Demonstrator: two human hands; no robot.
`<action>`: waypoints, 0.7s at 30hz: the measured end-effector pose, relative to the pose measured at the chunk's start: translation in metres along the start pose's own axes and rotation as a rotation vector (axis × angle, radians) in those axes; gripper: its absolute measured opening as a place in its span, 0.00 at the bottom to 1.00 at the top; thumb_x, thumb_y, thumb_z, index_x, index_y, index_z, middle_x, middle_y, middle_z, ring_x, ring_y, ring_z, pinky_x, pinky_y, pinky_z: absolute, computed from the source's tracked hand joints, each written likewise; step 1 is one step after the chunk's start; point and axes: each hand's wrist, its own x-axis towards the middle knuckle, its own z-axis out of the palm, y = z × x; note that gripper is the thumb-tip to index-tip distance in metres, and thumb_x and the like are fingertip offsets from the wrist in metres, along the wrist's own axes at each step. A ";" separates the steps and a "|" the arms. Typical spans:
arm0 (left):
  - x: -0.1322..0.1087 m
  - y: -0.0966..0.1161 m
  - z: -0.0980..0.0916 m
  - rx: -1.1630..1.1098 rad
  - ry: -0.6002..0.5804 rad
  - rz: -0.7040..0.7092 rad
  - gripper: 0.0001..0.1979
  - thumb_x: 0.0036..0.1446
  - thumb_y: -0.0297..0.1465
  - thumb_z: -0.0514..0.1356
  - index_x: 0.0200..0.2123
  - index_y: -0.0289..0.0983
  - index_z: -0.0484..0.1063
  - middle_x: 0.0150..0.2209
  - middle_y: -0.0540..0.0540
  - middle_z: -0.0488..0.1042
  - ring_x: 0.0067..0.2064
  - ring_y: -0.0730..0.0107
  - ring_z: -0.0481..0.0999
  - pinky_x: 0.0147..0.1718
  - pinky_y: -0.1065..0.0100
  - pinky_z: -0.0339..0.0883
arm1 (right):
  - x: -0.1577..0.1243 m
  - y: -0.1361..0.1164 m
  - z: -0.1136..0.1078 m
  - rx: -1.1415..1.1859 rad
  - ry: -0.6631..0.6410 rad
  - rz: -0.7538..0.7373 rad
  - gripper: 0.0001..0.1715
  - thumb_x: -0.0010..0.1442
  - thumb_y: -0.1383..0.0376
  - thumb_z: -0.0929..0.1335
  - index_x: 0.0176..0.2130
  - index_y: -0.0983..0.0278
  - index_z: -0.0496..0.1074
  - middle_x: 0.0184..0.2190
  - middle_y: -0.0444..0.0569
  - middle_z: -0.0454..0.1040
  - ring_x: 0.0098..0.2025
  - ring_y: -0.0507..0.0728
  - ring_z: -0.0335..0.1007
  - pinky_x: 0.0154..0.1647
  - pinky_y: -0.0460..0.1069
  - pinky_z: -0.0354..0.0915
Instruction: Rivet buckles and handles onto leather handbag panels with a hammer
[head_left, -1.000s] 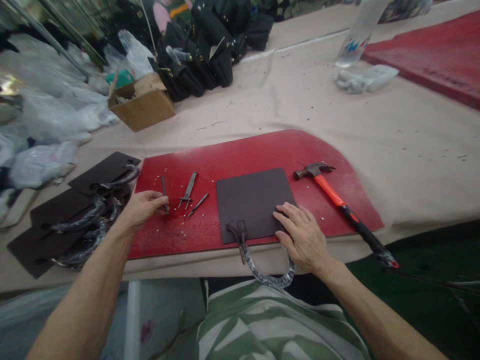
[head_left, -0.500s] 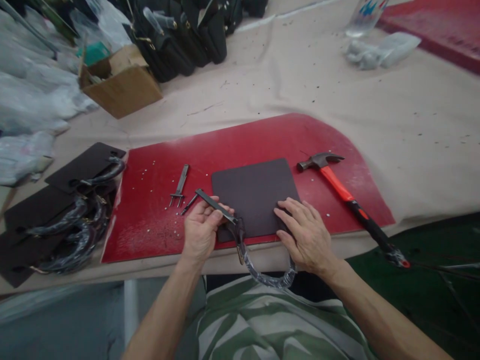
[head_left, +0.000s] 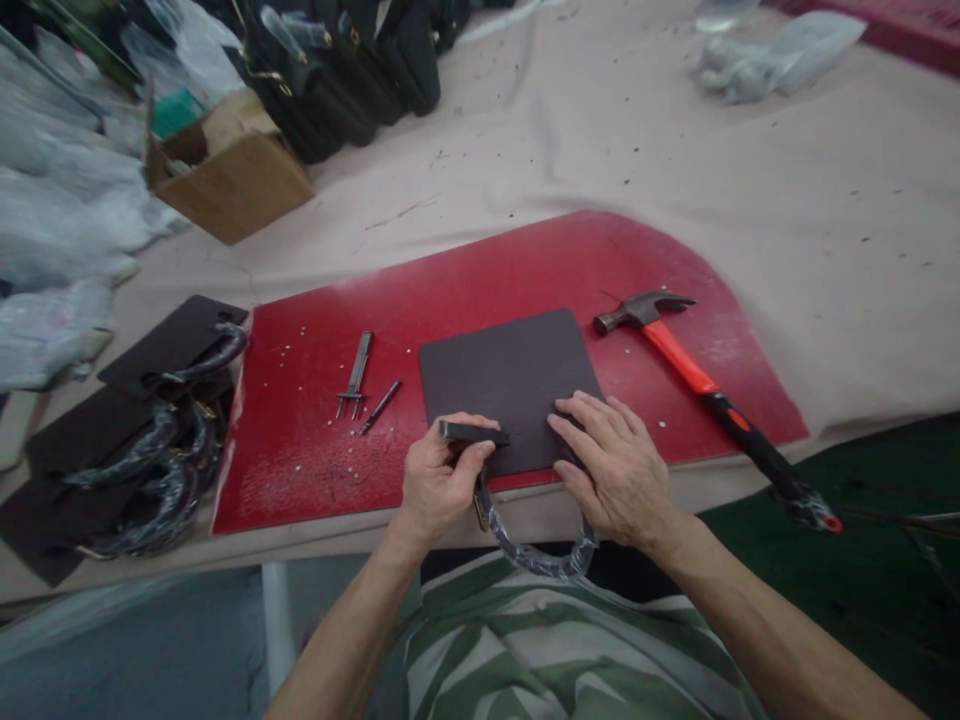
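A dark brown leather panel (head_left: pixel 506 380) lies on the red board (head_left: pixel 480 300), with a plastic-wrapped handle (head_left: pixel 532 550) hanging off its near edge. My left hand (head_left: pixel 439 480) is closed round a slim metal punch (head_left: pixel 472 433), holding it over the panel's near left corner where the handle joins. My right hand (head_left: pixel 611 465) lies open and flat on the panel's near right corner, pressing it down. Two more punch tools (head_left: pixel 356 372) rest on the board to the left. A hammer (head_left: pixel 697 375) with an orange and black handle lies to the right.
A stack of dark panels with wrapped handles (head_left: pixel 142 440) sits at the left. A cardboard box (head_left: pixel 229 175), black bags (head_left: pixel 352 70) and clear plastic bags (head_left: pixel 60 220) fill the far left. Crumpled plastic (head_left: pixel 772 55) lies far right. Small white specks dot the board.
My left hand picked a punch up from the board at the left, carried it right, and now holds it at the panel's near left corner. My right hand stayed on the panel.
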 end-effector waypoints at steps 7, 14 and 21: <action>-0.001 -0.005 0.001 0.104 -0.008 0.068 0.07 0.63 0.29 0.61 0.44 0.39 0.73 0.43 0.44 0.80 0.46 0.63 0.81 0.49 0.62 0.76 | 0.000 0.001 0.000 0.006 0.003 0.002 0.23 0.69 0.60 0.61 0.59 0.67 0.69 0.61 0.61 0.67 0.66 0.68 0.58 0.67 0.66 0.51; 0.003 0.002 0.003 0.243 -0.023 0.227 0.05 0.63 0.28 0.59 0.43 0.38 0.73 0.41 0.45 0.80 0.44 0.66 0.81 0.47 0.65 0.76 | 0.000 0.001 0.000 0.003 -0.005 0.006 0.23 0.69 0.60 0.62 0.58 0.68 0.70 0.61 0.61 0.67 0.66 0.68 0.57 0.68 0.64 0.50; 0.003 -0.002 0.006 0.325 0.014 0.328 0.05 0.64 0.27 0.58 0.43 0.37 0.72 0.40 0.45 0.80 0.44 0.66 0.80 0.46 0.65 0.76 | 0.000 0.000 0.000 -0.013 0.008 -0.001 0.23 0.70 0.59 0.61 0.57 0.70 0.71 0.61 0.61 0.68 0.65 0.68 0.57 0.67 0.65 0.52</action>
